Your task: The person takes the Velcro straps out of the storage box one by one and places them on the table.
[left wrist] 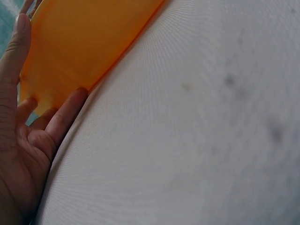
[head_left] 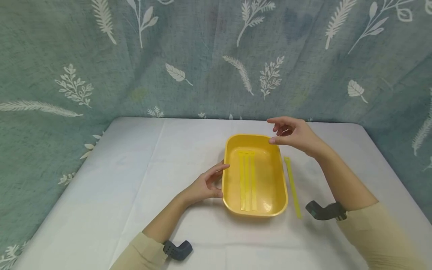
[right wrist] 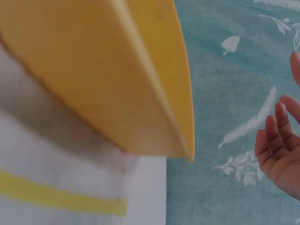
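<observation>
A yellow rectangular tray [head_left: 270, 176] with rounded corners stands on the table. Three flat yellow strips [head_left: 247, 182], each with a small wider head at the far end, lie side by side inside it. My left hand [head_left: 206, 184] holds the tray's left side, one fingertip over the rim and the thumb lower down; in the left wrist view its fingers rest against the orange-looking outer wall [left wrist: 84, 47]. Above the far right corner, my right hand [head_left: 291, 134] hovers with loosely bent fingers and nothing in them. Another yellow strip [head_left: 293, 187] lies on the table right of the tray.
A white cloth [head_left: 162, 157] covers the table. Behind the far edge hangs a green-blue curtain [head_left: 202, 56] with white leaf prints. Each wrist wears a dark camera mount, one on the left [head_left: 177, 250] and one on the right [head_left: 325, 211].
</observation>
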Tool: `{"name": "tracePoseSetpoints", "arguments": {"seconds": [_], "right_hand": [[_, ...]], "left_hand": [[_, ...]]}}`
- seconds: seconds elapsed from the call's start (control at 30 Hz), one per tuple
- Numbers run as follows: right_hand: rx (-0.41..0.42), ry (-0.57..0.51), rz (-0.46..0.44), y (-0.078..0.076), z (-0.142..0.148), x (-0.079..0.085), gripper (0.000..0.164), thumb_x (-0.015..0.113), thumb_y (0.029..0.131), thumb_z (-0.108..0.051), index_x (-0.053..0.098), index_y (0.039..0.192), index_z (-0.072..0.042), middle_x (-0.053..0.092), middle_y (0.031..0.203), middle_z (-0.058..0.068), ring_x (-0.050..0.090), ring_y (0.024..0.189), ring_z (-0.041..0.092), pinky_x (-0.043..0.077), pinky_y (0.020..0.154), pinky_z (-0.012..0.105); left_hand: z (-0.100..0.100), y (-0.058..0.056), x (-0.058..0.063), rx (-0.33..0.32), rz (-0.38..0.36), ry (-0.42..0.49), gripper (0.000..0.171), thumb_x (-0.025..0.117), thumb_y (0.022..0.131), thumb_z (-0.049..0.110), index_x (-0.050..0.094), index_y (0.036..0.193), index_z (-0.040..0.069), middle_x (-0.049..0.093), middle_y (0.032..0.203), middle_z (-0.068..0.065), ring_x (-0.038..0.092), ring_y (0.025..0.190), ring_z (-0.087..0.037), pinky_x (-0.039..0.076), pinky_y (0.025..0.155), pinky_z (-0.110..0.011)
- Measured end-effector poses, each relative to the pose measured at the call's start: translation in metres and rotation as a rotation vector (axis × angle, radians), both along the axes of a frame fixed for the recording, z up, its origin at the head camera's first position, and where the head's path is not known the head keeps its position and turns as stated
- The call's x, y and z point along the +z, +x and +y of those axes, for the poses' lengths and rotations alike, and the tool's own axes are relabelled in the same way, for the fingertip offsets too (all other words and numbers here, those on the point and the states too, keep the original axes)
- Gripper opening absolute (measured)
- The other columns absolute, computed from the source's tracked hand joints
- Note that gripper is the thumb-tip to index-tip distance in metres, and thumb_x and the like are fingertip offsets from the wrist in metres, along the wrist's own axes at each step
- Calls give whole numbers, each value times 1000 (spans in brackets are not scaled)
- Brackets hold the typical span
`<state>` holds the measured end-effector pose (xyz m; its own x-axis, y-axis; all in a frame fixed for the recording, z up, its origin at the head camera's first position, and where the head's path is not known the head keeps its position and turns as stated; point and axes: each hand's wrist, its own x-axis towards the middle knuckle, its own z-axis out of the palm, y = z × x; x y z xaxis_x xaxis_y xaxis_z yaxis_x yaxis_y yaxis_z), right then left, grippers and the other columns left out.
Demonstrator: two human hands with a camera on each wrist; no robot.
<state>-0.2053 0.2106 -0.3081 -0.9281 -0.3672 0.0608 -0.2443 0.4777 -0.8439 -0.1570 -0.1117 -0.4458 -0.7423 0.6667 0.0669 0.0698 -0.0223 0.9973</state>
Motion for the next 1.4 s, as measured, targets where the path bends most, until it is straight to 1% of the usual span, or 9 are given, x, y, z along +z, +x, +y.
{"name": "tracePoseSetpoints", "arguments": {"seconds": [0.17,0.33,0.6,0.8,0.9,1.03,1.13,1.3,1.4], "right_hand": [[1,-46,-15,-6,-14,-2,55,76,81,-17,55,131,-8,54,100,7,54,90,22,52,72,22],[0,-74,-52,-12,-28,-6,54,77,80,-16,57,129,-12,54,100,7,53,89,24,50,69,26],[17,-98,-95,-27,-40,-20,52,74,83,-21,56,130,-9,57,105,9,52,90,23,50,74,24],[-9,-159,-148,-38,-50,-32,46,72,85,-21,58,126,-7,57,100,4,52,90,20,51,85,35],[-16,-181,-183,-40,-56,-41,44,71,86,-18,59,125,-5,58,98,2,53,89,18,51,86,33],[-20,-222,-212,-41,-60,-51,42,70,87,-16,59,125,-3,60,99,1,56,90,15,52,83,22],[-27,-251,-214,-43,-60,-59,41,69,87,-16,59,124,-2,61,98,1,57,89,15,52,82,22],[-34,-195,-206,-44,-64,-72,41,71,85,-18,60,123,-3,62,98,4,57,87,16,52,77,20],[-28,-137,-211,-43,-66,-75,44,73,84,-18,60,123,-5,63,101,10,59,89,19,54,78,24]], "left_hand": [[0,-1,0,-6,2,8,101,81,64,42,32,146,10,3,160,-4,21,143,-32,51,93,-33],[0,-1,0,-14,8,17,100,81,65,40,32,146,9,1,160,-6,19,143,-34,52,92,-34],[1,-2,-1,-14,19,10,102,80,65,43,30,146,7,3,160,-5,22,142,-34,53,92,-32],[1,-2,0,-3,18,17,100,81,65,41,32,146,8,4,160,-6,23,141,-35,54,90,-32],[1,-1,-1,-4,14,20,100,81,65,41,32,146,7,4,160,-6,24,141,-36,54,89,-32],[0,-2,-2,-5,18,16,99,81,65,41,33,146,8,4,160,-6,23,141,-35,54,89,-32],[1,-3,-2,-1,20,11,99,81,65,42,33,145,9,4,160,-5,23,141,-36,54,89,-31],[1,-2,-1,-13,3,19,98,80,68,39,31,146,7,2,160,-6,22,141,-36,54,89,-35],[1,-2,-1,-21,-1,19,97,80,69,37,30,147,7,1,160,-5,22,141,-35,54,89,-37]]}}
